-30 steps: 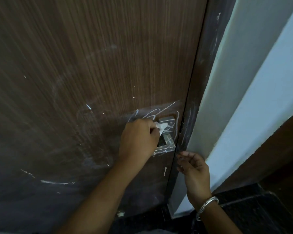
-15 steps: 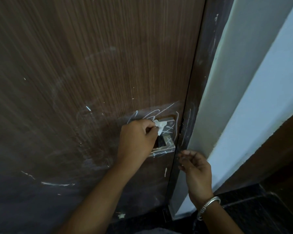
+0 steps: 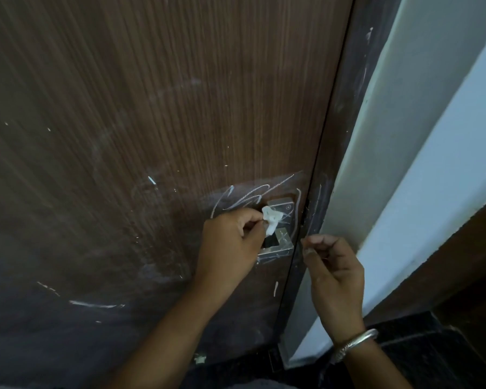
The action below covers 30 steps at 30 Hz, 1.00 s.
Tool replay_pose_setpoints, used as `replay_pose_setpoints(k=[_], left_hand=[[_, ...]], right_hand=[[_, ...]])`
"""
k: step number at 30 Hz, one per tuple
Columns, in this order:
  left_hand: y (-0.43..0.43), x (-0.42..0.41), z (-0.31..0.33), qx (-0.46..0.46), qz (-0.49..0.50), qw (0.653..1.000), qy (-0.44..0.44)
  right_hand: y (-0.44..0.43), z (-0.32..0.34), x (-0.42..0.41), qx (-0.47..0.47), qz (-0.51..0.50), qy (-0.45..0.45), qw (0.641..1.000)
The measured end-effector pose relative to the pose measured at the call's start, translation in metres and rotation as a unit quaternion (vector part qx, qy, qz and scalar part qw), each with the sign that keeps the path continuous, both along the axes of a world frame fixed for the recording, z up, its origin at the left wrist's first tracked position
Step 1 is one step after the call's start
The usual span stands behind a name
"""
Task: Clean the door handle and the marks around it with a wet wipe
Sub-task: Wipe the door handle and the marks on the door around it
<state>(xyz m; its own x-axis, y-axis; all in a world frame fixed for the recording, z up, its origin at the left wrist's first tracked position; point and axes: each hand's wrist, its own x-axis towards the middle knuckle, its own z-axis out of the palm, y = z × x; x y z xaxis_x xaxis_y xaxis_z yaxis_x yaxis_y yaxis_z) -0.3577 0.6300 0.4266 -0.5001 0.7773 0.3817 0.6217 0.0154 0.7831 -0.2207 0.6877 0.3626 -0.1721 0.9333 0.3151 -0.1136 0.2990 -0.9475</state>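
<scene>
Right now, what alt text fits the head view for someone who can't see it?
The left hand pinches a small white wet wipe against the metal door handle, on a brown door scribbled with white marks. The right hand hovers loosely curled by the door's edge, holding nothing.

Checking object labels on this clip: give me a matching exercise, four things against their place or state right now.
Things:
1. wet wipe
2. door handle
3. bangle
4. right hand

Place or state:
A. worn on a wrist
B. pinched by the left hand
C. metal, crossed by white marks
D. loosely curled, holding nothing

Pairs: 1-B, 2-C, 3-A, 4-D
</scene>
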Motion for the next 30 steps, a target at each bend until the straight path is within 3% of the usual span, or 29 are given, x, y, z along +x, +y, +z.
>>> replay_pose_setpoints(k=[6,8,11,15,17,23,26,30], left_hand=[[-0.009,0.012,-0.004,0.004,-0.104,0.991,-0.089],[-0.011,0.01,-0.005,0.004,-0.114,0.986,-0.12],[-0.016,0.004,-0.004,0.003,-0.111,0.989,-0.095],[-0.024,-0.006,-0.003,0.053,-0.026,0.993,-0.102],[-0.028,-0.012,-0.004,0.069,0.001,0.993,-0.095],[-0.034,-0.012,-0.012,0.06,-0.003,0.993,-0.098],[-0.037,-0.013,-0.014,0.059,-0.004,0.995,-0.085],[-0.038,-0.014,-0.014,0.059,-0.001,0.995,-0.085]], right_hand=[[-0.008,0.018,-0.003,0.221,0.031,-0.109,0.969],[-0.008,0.021,-0.005,0.254,0.023,-0.119,0.96],[-0.005,0.024,-0.007,0.252,-0.008,-0.111,0.961],[0.006,0.027,-0.004,0.155,-0.066,-0.068,0.983],[0.014,0.027,-0.001,0.18,-0.076,-0.094,0.976],[0.022,0.027,-0.011,0.347,-0.1,-0.201,0.91],[0.023,0.024,-0.019,0.449,-0.098,-0.236,0.857],[0.021,0.024,-0.033,0.504,-0.114,-0.258,0.817]])
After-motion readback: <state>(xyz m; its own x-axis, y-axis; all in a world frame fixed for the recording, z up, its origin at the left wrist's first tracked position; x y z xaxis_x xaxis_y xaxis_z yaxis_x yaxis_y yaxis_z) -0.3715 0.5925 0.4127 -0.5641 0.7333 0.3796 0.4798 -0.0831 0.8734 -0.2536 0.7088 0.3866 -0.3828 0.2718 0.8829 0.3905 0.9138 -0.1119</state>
